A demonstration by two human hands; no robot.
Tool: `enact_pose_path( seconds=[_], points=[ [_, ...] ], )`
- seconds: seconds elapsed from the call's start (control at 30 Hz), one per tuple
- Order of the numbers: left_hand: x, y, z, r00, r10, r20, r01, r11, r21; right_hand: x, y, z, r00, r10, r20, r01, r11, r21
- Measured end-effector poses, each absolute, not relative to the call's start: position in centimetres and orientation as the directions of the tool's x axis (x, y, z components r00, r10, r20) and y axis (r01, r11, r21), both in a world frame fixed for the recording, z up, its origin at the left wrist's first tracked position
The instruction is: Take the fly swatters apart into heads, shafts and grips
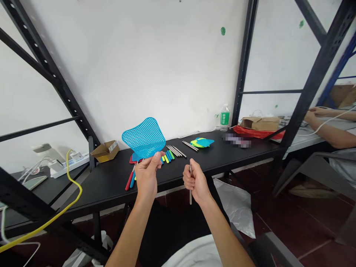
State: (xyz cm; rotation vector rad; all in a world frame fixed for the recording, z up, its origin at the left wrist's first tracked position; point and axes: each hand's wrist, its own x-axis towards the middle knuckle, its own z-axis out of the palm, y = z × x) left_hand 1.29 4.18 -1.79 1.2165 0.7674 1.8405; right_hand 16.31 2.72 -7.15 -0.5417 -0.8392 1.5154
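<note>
My left hand (pixel 148 172) is closed on the base of a blue fly swatter head (pixel 146 135), a perforated plastic piece held upright above the table. In my right hand (pixel 195 181) is a thin metal rod (pixel 190 196), gripped in a fist and pointing up and down, apart from the swatter head. Beyond my hands lie several coloured handles (pixel 167 157) in blue, yellow and green, partly behind my left fingers. Several metal rods (pixel 177 151) rest beside them. Farther right is a stack of blue and yellow-green swatter heads (pixel 202 142). Fly swatters with red and blue handles (pixel 129 180) lie left of my left hand.
The black table (pixel 108 185) stands against a white wall. An open cardboard box (pixel 105 151) is at its left, a water bottle (pixel 224 118) at the back right. Black metal uprights frame both sides, and a yellow cable (pixel 75 181) runs at left. Another person's arm (pixel 328 129) shows at right.
</note>
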Motion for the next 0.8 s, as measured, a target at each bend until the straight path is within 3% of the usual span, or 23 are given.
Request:
enact_pose_path(
  seconds=[0.3,0.8],
  points=[
    [1.64,3.76,-1.73,-0.227,0.865,0.447,-0.227,-0.494,0.84,16.58,2.38,-6.48,-0.14,0.984,0.107,-0.694,-0.021,-0.719],
    [1.66,3.93,-1.9,-0.221,0.861,0.458,-0.196,-0.499,0.844,16.99,2.9,-7.09,-0.056,0.985,0.166,-0.712,0.077,-0.698]
  ],
)
